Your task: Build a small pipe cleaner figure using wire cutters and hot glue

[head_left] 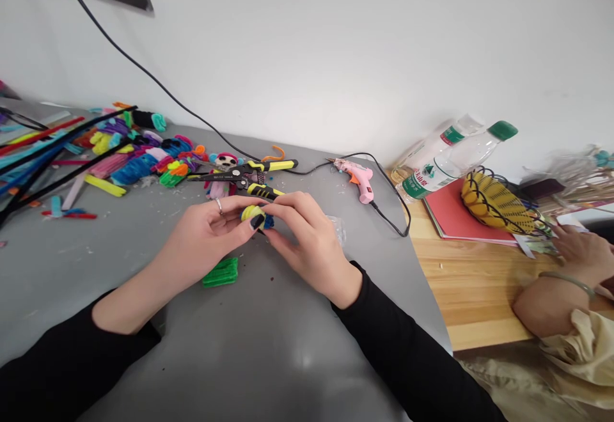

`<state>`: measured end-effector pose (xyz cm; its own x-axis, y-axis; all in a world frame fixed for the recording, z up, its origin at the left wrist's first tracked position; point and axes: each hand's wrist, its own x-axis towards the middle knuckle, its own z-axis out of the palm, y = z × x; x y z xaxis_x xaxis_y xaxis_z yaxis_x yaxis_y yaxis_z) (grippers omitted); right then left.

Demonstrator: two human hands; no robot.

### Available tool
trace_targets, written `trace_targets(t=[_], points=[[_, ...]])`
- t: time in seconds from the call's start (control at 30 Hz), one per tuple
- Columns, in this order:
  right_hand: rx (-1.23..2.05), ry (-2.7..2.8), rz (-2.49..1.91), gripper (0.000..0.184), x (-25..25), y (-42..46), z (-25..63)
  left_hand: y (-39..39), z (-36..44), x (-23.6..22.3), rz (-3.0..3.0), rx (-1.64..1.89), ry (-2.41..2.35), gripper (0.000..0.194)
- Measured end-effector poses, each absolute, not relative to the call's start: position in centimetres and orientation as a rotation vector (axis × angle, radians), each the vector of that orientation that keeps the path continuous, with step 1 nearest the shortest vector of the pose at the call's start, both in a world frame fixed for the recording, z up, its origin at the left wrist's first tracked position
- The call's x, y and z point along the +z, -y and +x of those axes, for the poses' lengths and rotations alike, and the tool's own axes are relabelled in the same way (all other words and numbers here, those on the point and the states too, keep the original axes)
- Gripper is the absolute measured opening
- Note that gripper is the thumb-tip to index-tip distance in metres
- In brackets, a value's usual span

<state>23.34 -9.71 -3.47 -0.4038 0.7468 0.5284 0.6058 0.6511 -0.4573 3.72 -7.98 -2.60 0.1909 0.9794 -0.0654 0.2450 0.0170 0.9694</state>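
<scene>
Between my two hands is a small yellow and blue pipe-cleaner piece (pixel 252 215), partly covered by fingers. My left hand (pixel 204 233), with a ring on one finger, pinches it with the thumb on the yellow part. From the other side, the fingertips of my right hand (pixel 309 240) close on its blue part. Below my left hand a folded green pipe-cleaner bundle (pixel 220 272) lies on the grey table (pixel 230 358). Just beyond my fingers rest wire strippers (pixel 235 176) with yellow and black handles.
A pink glue gun (pixel 361 180) with a black cord lies at the back. Colourful pipe-cleaner pieces (pixel 139 160) crowd the left. Plastic bottles (pixel 439 169), a red folder (pixel 467 217) and a yellow basket (pixel 496 208) stand right, beside another person's arm (pixel 551 297).
</scene>
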Motion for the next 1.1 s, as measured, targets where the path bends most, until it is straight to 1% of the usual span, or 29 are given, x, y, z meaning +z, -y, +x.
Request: trace_targets(t=[0.13,0.3,0.37,0.43,0.53,0.6,0.8,0.87,0.93,0.97,1.1], points=[[0.347,2.069,-1.028,0.021,-3.2,9.9,23.2,8.1,3.7,-2.6,1.464,0.960,-1.301,0.044],[0.563,1.895,-1.046,0.028,-3.2,10.1,23.1,8.4,3.8,-2.4,1.469,1.041,-1.293,0.034],[0.649,1.876,-1.085,0.027,-3.2,10.1,23.1,8.5,3.9,-2.2,1.458,1.053,-1.292,0.034],[0.680,1.887,-1.099,0.022,-3.1,10.1,23.1,8.5,4.0,-2.1,1.463,1.045,-1.298,0.035],[0.644,1.916,-1.080,0.016,-3.0,10.0,23.2,8.5,3.9,-2.0,1.478,1.038,-1.305,0.035],[0.615,1.913,-1.070,0.017,-3.0,9.9,23.3,8.4,3.9,-2.1,1.474,1.052,-1.309,0.035],[0.474,1.733,-1.174,0.037,-3.4,8.9,24.6,8.1,3.5,-2.1,1.464,1.033,-1.331,0.037],[0.409,1.721,-1.242,0.038,-3.3,8.3,25.8,7.9,3.4,-2.0,1.406,1.096,-1.383,0.037],[0.359,1.765,-1.367,0.032,-2.9,7.7,27.6,7.7,3.3,-1.8,1.342,1.113,-1.395,0.038],[0.362,1.822,-1.453,0.025,-2.6,7.5,28.6,7.7,3.3,-1.8,1.329,1.098,-1.383,0.038],[0.602,2.051,-1.738,0.009,-1.0,7.1,31.7,7.7,3.3,-1.8,1.372,1.056,-1.346,0.037]])
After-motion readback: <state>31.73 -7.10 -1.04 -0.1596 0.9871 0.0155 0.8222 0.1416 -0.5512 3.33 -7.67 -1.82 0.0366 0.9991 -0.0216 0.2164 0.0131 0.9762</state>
